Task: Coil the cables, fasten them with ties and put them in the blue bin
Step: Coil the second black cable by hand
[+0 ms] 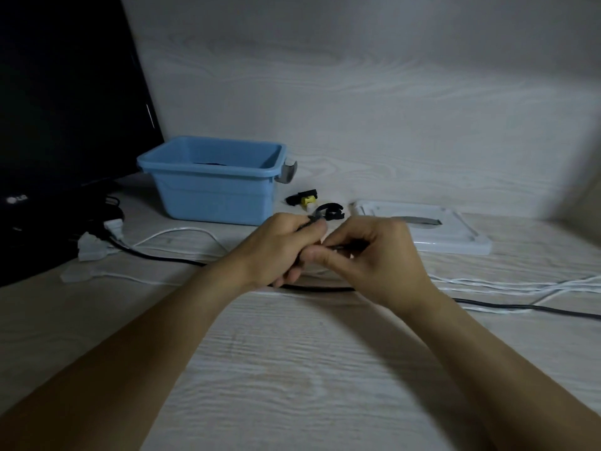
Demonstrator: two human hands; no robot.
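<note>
Spanning pale wood-grain desk [292,369], wall [357,76]

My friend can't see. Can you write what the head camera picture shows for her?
Two hands, left hand and right hand, meet over a pale wooden table, both gripping a black cable. Behind them sit a blue bin, a white lid and loose white cables; a dark monitor stands at the left.

The only legible marking is the pale "LG" logo, seen inverted, on the lower bezel of the large black flat-screen monitor [65,92] at left.
</note>
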